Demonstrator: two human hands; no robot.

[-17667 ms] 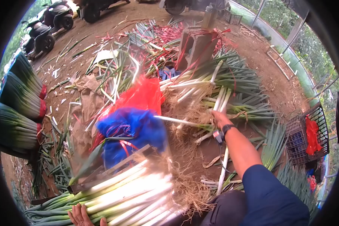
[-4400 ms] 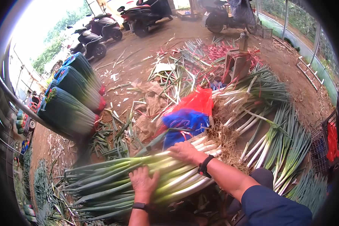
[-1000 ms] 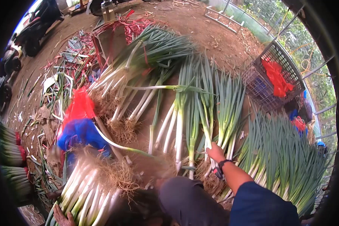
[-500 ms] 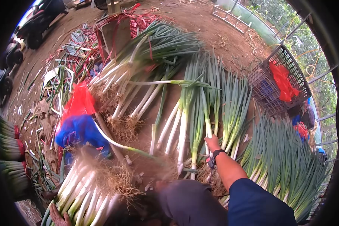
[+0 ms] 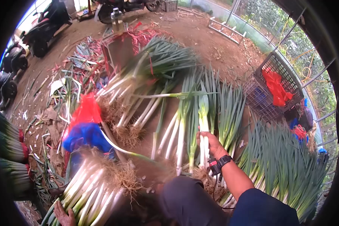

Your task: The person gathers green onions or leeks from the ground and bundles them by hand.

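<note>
At the lower left, my left hand (image 5: 64, 215) holds the side of a thick bundle of green onions (image 5: 84, 194), whose brown roots point up and away from me. My right hand (image 5: 210, 143), with a black strap and device at the wrist, is closed around the white stems of a couple of green onions (image 5: 203, 120). Their leaves stand out ahead of the hand. Around them lie more loose green onions (image 5: 180, 132) side by side on the ground. My grey-clad knee (image 5: 186, 201) is between the two arms.
A tied bundle of green onions (image 5: 139, 69) lies beyond, near red straps (image 5: 141, 37). A large pile (image 5: 286, 165) is on my right, below a plastic crate (image 5: 277, 81). Red and blue bags (image 5: 87, 137) sit at the left. Scooters (image 5: 45, 26) stand farther off.
My right hand has shifted slightly up and left, bringing the held stems more upright and apart from those behind. The left hand stays on its bundle. The view has tilted up a little.
</note>
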